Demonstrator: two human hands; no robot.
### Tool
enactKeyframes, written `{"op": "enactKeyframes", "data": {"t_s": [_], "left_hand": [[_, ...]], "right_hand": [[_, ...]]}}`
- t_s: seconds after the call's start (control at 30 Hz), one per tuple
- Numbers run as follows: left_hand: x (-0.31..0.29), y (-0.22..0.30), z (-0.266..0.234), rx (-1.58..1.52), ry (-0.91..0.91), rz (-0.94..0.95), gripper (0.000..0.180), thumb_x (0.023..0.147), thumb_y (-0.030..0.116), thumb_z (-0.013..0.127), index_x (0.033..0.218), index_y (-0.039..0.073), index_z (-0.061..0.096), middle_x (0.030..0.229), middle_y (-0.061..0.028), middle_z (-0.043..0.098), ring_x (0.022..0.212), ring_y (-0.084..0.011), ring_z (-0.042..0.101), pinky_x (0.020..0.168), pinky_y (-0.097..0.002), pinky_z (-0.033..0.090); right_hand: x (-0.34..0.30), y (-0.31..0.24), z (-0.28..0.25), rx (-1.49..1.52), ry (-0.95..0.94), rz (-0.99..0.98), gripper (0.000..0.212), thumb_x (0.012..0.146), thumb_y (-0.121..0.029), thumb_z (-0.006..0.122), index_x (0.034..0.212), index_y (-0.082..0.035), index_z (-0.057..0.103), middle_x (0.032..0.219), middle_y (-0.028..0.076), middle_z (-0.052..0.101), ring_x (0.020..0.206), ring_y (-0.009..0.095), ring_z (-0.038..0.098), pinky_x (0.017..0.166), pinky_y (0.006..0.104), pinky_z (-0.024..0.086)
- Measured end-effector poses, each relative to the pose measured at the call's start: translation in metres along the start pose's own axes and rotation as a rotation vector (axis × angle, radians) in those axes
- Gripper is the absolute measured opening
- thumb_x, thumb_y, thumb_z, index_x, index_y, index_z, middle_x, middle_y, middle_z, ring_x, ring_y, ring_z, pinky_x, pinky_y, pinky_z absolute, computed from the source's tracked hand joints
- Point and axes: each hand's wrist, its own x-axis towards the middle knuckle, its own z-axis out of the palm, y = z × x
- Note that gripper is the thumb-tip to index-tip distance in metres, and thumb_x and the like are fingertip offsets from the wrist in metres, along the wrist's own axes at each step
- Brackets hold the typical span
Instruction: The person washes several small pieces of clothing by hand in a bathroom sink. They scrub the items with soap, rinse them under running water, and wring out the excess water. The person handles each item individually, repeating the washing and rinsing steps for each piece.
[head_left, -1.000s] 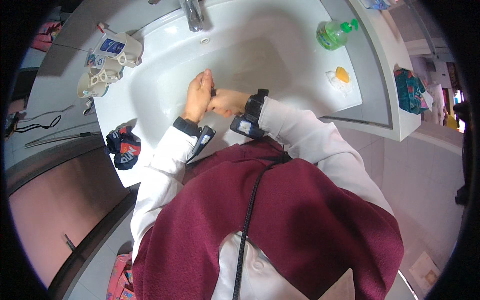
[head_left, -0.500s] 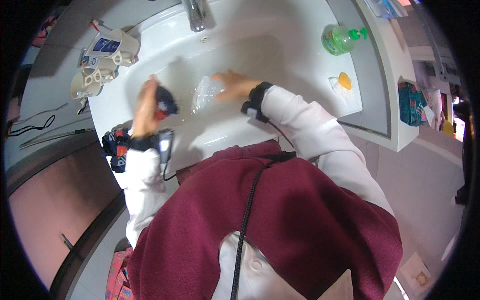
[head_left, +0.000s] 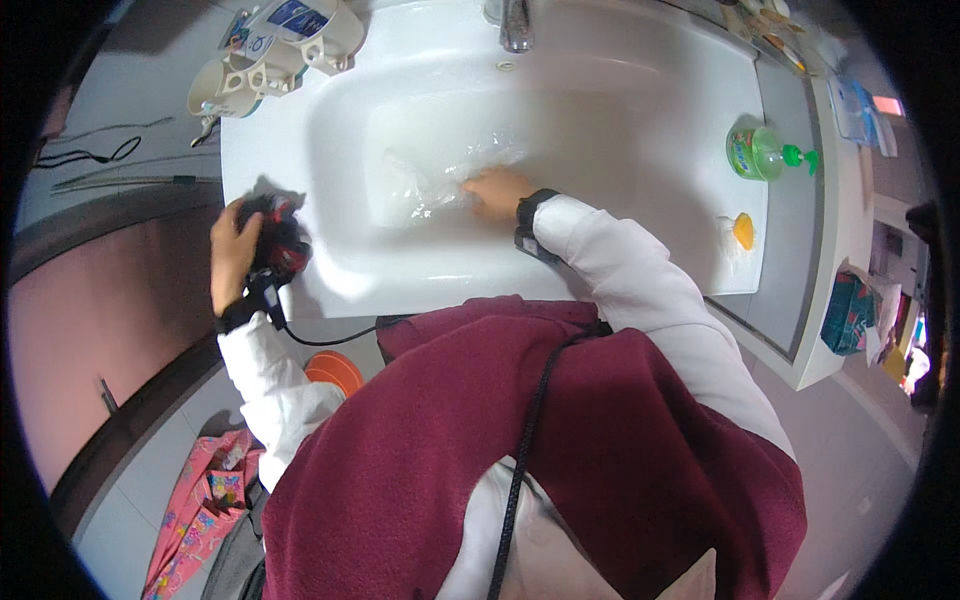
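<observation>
My left hand (head_left: pixel 232 255) is at the left ledge of the white washbasin (head_left: pixel 345 285), its fingers closed over a bunched dark cloth (head_left: pixel 283 240) with red patches. My right hand (head_left: pixel 500 192) reaches into the water in the basin, its fingers drawn together at the edge of a thin whitish, see-through piece (head_left: pixel 425 185). Ripples and glare blur that piece, so its material is unclear. The fingertips are partly hidden by the water.
A metal tap (head_left: pixel 516 28) stands at the basin's back. Pale cups (head_left: pixel 272 68) crowd the back left corner. On the right ledge are a green pump bottle (head_left: pixel 755 153) and a yellow soap piece (head_left: pixel 743 231). An orange round thing (head_left: pixel 335 372) is below the basin.
My left hand has carried the dark cloth from over the basin to the left ledge. My right hand has lowered into the water by the whitish piece, its fingers closing. The view has shifted.
</observation>
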Motion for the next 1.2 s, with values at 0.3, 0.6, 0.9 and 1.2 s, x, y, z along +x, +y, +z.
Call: {"op": "enactKeyframes", "data": {"t_s": [0.3, 0.6, 0.9, 1.2], "left_hand": [[0.006, 0.003, 0.024, 0.154, 0.237, -0.062, 0.055, 0.085, 0.039, 0.05, 0.13, 0.011, 0.035, 0.114, -0.0284, 0.045, 0.106, -0.0393, 0.044, 0.09, -0.0426, 0.036], [-0.013, 0.113, 0.026, -0.002, 0.298, 0.251, 0.046, 0.077, 0.019, 0.061, 0.117, 0.003, 0.047, 0.104, -0.02, 0.054, 0.089, -0.0317, 0.055, 0.079, -0.0385, 0.044], [-0.042, 0.216, 0.107, -0.499, -0.41, 0.56, 0.031, 0.084, 0.024, 0.057, 0.107, 0.003, 0.053, 0.086, -0.0055, 0.06, 0.078, -0.011, 0.055, 0.064, -0.0251, 0.043], [-0.037, 0.205, 0.119, -0.895, -0.563, 0.211, 0.032, 0.092, 0.029, 0.041, 0.109, 0.003, 0.048, 0.089, -0.0036, 0.058, 0.078, -0.0095, 0.056, 0.072, -0.0217, 0.044]], "right_hand": [[-0.013, 0.052, -0.03, 0.628, 0.251, 0.183, 0.033, 0.078, -0.031, 0.051, 0.08, 0.002, 0.055, 0.073, 0.014, 0.059, 0.064, 0.025, 0.055, 0.061, 0.0357, 0.041], [-0.06, -0.007, -0.102, 1.294, 0.144, 0.246, 0.022, 0.087, -0.026, 0.047, 0.075, -0.008, 0.05, 0.059, -0.002, 0.045, 0.047, 0.009, 0.041, 0.048, 0.0247, 0.038], [-0.082, -0.046, -0.098, 1.865, 0.1, -0.029, 0.016, 0.086, -0.019, 0.053, 0.087, -0.003, 0.05, 0.066, 0.0, 0.048, 0.057, 0.01, 0.048, 0.055, 0.0245, 0.045], [-0.108, -0.046, -0.091, 1.984, 0.004, -0.179, 0.032, 0.079, -0.005, 0.055, 0.109, 0.0, 0.047, 0.104, 0.01, 0.054, 0.084, 0.017, 0.057, 0.075, 0.0305, 0.048]]}}
